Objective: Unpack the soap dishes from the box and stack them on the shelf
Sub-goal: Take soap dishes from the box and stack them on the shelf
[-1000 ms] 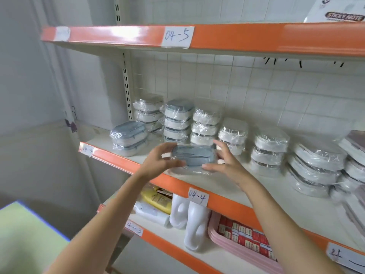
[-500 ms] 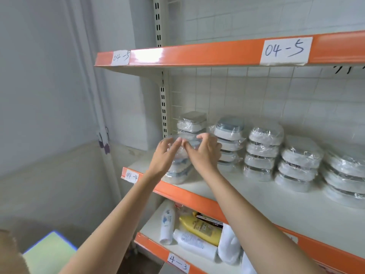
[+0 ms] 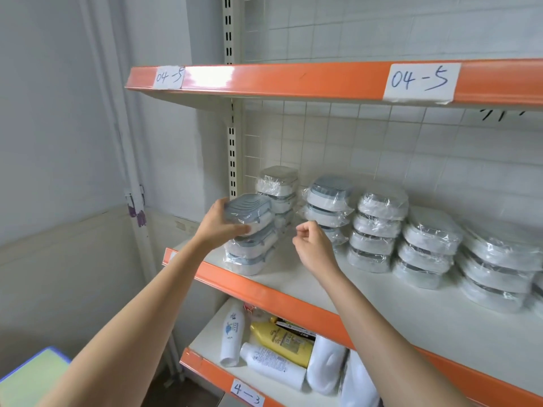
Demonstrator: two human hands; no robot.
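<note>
The left hand [image 3: 219,227] holds the top soap dish [image 3: 249,214] of the front left stack [image 3: 249,245], its fingers and thumb wrapped round the dish's near end. That stack stands near the front edge of the middle shelf [image 3: 308,289], three dishes high counting the held one, which sits slightly tilted on the two beneath. The right hand [image 3: 313,245] hangs just beside the stack, touching nothing, its fingers loosely curled and empty. Further stacks of wrapped dishes [image 3: 379,227] line the shelf to the right and behind. Each dish is a rigid plastic shell sealed in clear film; judged light and stiff, unlikely to crush under a firm hold. The film looks glossy and loose in places, so it will probably slide against neighbouring wraps and against skin. The soundest hold is across the short ends or long sides, on the hard rim rather than on slack film. The stack should be squared before release, as smooth wrapped surfaces may let the top dish creep. The box is not in view.
</note>
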